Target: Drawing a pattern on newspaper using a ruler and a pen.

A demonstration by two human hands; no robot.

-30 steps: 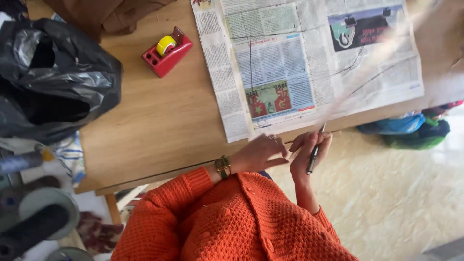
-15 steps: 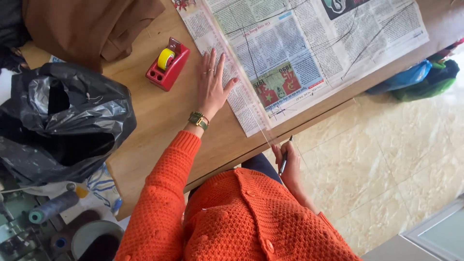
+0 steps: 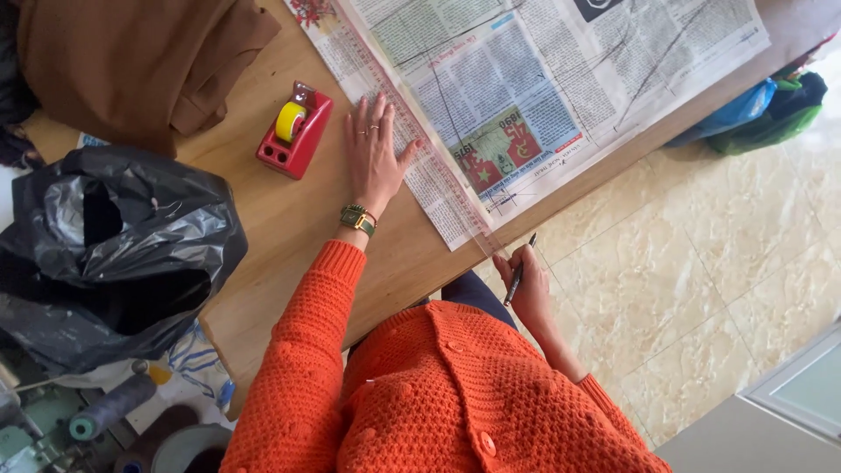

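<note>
A clear ruler (image 3: 429,162) is lying on newspaper (image 3: 543,88), the left hand (image 3: 375,158) pressing flat, fingers spread; the right hand (image 3: 524,285) is gripping a pen (image 3: 519,273).

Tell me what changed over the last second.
The left hand left the right hand at the table edge and went forward to press flat on the newspaper beside the clear ruler. The right hand kept hold of the pen near the table edge. The red tape dispenser stayed put.
</note>
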